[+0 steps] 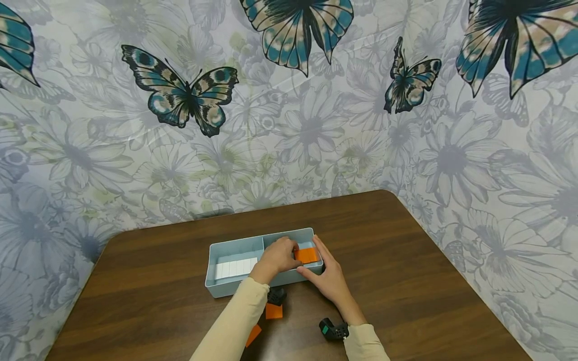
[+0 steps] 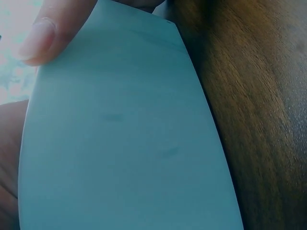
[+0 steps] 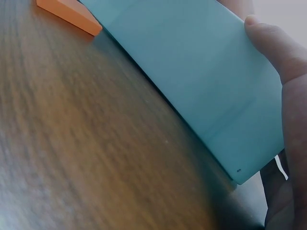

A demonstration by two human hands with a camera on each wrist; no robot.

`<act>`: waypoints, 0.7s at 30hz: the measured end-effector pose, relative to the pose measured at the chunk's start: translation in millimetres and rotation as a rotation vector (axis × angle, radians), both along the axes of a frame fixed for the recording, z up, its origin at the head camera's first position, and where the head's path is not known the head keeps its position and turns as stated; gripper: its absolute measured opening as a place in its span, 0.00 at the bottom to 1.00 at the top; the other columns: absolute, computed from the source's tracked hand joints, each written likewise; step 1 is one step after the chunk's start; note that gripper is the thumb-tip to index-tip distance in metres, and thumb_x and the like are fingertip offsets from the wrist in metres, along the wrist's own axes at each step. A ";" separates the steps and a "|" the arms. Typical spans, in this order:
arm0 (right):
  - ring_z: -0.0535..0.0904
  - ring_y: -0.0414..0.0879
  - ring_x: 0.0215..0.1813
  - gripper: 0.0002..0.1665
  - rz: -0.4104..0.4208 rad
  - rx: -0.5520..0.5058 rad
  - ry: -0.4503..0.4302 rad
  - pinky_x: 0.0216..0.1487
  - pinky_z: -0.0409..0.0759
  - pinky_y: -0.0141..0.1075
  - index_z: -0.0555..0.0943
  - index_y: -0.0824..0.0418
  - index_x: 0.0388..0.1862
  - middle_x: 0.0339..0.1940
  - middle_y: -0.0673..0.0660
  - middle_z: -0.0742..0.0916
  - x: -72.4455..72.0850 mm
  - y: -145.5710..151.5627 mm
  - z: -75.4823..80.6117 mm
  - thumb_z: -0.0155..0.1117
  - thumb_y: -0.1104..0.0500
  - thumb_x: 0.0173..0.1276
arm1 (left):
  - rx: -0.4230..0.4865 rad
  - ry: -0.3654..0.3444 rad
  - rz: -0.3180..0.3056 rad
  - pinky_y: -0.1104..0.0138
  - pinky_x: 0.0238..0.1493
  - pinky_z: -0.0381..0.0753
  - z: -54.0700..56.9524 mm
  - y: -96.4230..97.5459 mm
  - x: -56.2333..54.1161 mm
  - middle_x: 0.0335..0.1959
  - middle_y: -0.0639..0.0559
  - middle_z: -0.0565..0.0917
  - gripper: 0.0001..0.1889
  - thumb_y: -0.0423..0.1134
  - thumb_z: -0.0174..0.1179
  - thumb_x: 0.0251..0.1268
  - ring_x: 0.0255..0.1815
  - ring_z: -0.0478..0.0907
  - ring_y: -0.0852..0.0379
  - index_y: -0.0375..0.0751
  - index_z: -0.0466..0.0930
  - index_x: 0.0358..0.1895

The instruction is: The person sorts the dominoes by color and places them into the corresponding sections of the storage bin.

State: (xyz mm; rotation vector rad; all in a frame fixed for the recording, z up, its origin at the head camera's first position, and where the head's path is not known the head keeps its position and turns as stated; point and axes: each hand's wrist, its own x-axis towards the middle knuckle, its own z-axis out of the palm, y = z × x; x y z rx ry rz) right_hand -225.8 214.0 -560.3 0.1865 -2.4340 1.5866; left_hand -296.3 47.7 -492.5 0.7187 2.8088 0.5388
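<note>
A pale blue box (image 1: pixel 266 239) with two compartments sits on the table. My left hand (image 1: pixel 277 256) reaches over its front wall into the right compartment, thumb and fingertips at the front and back of an orange block (image 1: pixel 307 255). In the left wrist view, the left thumb (image 2: pixel 43 40) crosses the box rim. My right hand (image 1: pixel 333 281) is spread around the box's right end, its thumb at the front rim and its straight fingers along the right side. In the right wrist view, the right thumb (image 3: pixel 268 40) touches the rim.
Several white blocks (image 1: pixel 236 268) lie in a row in the left compartment. In front of the box, two orange blocks, one near the left wrist (image 1: pixel 274 311) and one by the left sleeve (image 1: pixel 254 335), lie on the brown table (image 1: pixel 406 281). A butterfly-patterned cloth (image 1: pixel 311 125) hangs behind.
</note>
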 end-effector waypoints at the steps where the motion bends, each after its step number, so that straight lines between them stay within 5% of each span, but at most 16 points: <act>1: 0.62 0.55 0.82 0.54 0.000 -0.001 -0.001 0.77 0.63 0.61 0.61 0.46 0.84 0.84 0.49 0.64 -0.1 -0.2 0.2 0.79 0.47 0.63 | 0.005 0.002 -0.002 0.60 0.42 0.84 0.6 -0.6 0.2 0.38 0.50 0.81 0.16 0.43 0.76 0.59 0.33 0.76 0.56 0.38 0.88 0.47; 21: 0.63 0.58 0.81 0.53 0.007 0.001 0.019 0.75 0.65 0.63 0.61 0.47 0.83 0.84 0.52 0.64 0.6 -1.0 0.9 0.78 0.46 0.64 | 0.096 0.024 -0.046 0.53 0.53 0.85 10.6 -6.5 1.7 0.50 0.43 0.85 0.22 0.44 0.71 0.64 0.49 0.84 0.45 0.34 0.85 0.56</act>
